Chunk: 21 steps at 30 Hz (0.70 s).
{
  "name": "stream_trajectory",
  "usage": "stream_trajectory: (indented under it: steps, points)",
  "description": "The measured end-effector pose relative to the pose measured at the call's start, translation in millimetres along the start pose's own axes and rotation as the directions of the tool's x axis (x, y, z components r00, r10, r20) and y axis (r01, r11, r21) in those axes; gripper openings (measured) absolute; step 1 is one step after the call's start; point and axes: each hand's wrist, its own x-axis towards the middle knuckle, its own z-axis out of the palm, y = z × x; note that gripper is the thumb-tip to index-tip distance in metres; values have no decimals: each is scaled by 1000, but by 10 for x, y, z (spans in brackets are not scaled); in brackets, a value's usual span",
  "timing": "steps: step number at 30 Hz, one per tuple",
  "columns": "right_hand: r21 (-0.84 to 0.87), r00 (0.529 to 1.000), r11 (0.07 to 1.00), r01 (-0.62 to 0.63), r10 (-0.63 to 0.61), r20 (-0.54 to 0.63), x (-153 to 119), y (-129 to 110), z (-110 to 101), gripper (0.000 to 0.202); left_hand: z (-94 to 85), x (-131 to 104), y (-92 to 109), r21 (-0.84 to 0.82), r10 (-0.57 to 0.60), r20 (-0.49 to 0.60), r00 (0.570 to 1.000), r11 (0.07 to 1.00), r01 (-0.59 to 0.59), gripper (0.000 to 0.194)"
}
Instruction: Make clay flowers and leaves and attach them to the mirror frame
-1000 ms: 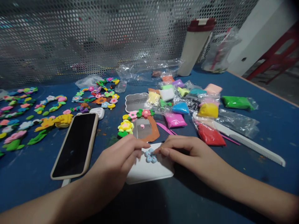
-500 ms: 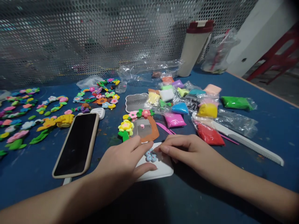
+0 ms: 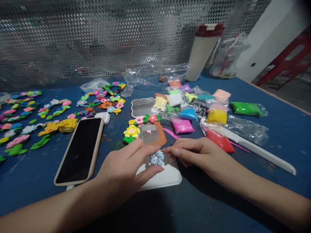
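Note:
A light blue clay flower (image 3: 157, 158) with dark red marks on its petals is pinched by its edges between the thumb and index finger of my left hand (image 3: 131, 165). It appears to be just above a white board (image 3: 167, 178). At the flower's right side, my right hand (image 3: 191, 153) has its thumb and index finger pressed together; anything between them is hidden. Behind the board lies a mirror (image 3: 150, 136) with a brown clay border and clay flowers, a small pink piece on its glass.
A phone (image 3: 80, 152) lies left, near several clay-decorated frames (image 3: 54, 108). To the right are clay packets (image 3: 216, 116), a white comb (image 3: 264, 155) and a pink tool (image 3: 171, 133). A tumbler (image 3: 204, 53) stands at the back before a perforated metal panel (image 3: 97, 42).
The blue flower has come up off the white board, tilted toward me, between my left thumb and index finger. My right hand stays close at its right side.

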Motion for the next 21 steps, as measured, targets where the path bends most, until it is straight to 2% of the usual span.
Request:
stream_trajectory:
  steps: [4,7,10,15,21]
  points:
    - [143,997,989,-47,38,64,-4,21,-6,25,-22,-19,2,43,92,-51,994,995,-90,33]
    - [287,979,947,-146,97,180,-10,40,1,31,-22,-56,12,42,138,-39,990,990,-136,34]
    - [353,959,908,-225,143,243,-19,52,12,35,-47,-83,30,-5,152,-17,988,988,-152,33]
    - [444,935,845,-297,161,317,-31,82,46,32,-111,-96,62,-68,165,51,985,985,-161,38]
    - [558,915,747,-361,169,366,-37,129,88,15,-133,-87,88,-149,164,32,986,976,-158,35]
